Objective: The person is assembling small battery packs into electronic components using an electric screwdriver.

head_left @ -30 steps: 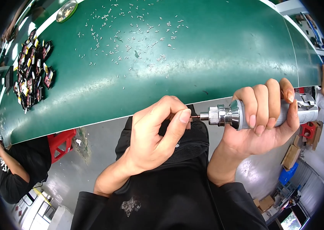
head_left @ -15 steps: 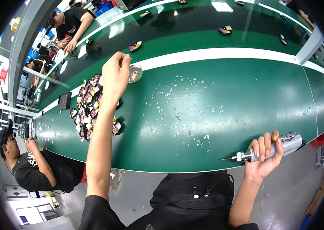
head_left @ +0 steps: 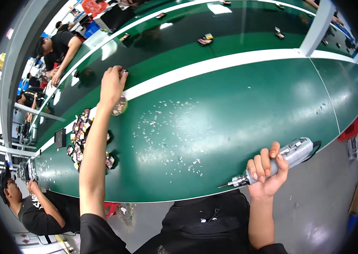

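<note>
My left hand [head_left: 112,86] reaches across the white rail onto the far belt, its fingers closed around a small dark part [head_left: 122,72]. Most of that part is hidden by the fingers. In my right hand [head_left: 267,171] lies a grey corded power tool [head_left: 295,153], palm up with the fingers curled round its body. A metal chuck and a thin bit point left over the near edge of the green worktop [head_left: 229,127]. Under my left forearm a heap of small black parts [head_left: 79,131] with pinkish and yellow-white faces is partly covered.
A round, clear green-rimmed tub [head_left: 120,106] stands by the rail, near my left wrist. Many tiny white bits [head_left: 166,127] lie scattered mid-worktop. A black tray [head_left: 60,138] sits left of the heap. More parts [head_left: 205,40] lie on the far belt. A co-worker [head_left: 39,203] works at left.
My left hand has gone beyond the rail and closed on a small part on the far belt. The view has shifted, and the power tool stays in my right hand.
</note>
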A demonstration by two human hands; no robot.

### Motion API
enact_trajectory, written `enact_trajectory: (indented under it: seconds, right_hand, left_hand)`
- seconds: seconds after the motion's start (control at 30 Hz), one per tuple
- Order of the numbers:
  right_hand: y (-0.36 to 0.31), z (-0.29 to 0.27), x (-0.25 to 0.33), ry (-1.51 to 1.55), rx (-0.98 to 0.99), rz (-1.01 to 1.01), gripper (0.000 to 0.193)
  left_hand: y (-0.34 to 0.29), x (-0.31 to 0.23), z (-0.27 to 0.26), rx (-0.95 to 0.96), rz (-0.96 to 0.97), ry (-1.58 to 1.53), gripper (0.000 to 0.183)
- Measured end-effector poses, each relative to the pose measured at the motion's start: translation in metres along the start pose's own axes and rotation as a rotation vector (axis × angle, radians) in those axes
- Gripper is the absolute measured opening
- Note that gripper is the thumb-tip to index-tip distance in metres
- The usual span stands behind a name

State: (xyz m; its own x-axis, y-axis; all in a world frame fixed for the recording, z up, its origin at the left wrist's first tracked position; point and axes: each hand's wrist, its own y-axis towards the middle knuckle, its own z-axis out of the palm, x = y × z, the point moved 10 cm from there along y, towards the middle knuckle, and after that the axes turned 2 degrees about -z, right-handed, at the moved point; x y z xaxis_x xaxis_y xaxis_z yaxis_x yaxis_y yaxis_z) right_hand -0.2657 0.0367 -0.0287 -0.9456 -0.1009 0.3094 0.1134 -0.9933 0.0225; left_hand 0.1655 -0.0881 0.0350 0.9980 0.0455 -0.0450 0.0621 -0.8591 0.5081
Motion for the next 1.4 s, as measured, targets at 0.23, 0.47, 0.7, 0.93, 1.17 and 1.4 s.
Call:
enact_trajectory:
  seconds: [0.23, 0.47, 0.7, 0.93, 1.17, 1.4]
  right_hand:
    - [-0.008, -0.007, 0.009, -0.028, 0.011, 0.005, 0.012]
    - [-0.045, -0.009, 0.009, -0.007, 0.028, 0.066, 0.014]
    - [-0.060, -0.013, -0.006, -0.006, -0.011, 0.103, 0.013]
    - [-0.062, -0.021, -0.016, -0.079, -0.103, 0.127, 0.012]
    - [-0.059, -0.024, -0.009, -0.242, -0.137, 0.087, 0.014]
    - [-0.032, 0.023, 0.049, -0.314, 0.189, 0.040, 0.015]
  left_hand:
    - [-0.103, -0.277, -0.055, 0.333, 0.469, -0.616, 0.042]
    - [-0.172, -0.340, -0.060, 0.405, 0.616, -0.756, 0.048]
    - [-0.166, -0.347, -0.066, 0.413, 0.557, -0.747, 0.041]
    - [-0.179, -0.360, -0.075, 0.207, 0.737, -0.576, 0.030]
    - [-0.189, -0.369, -0.086, 0.147, 0.821, -0.441, 0.029]
    - [-0.195, -0.365, -0.078, 0.202, 0.820, -0.482, 0.036]
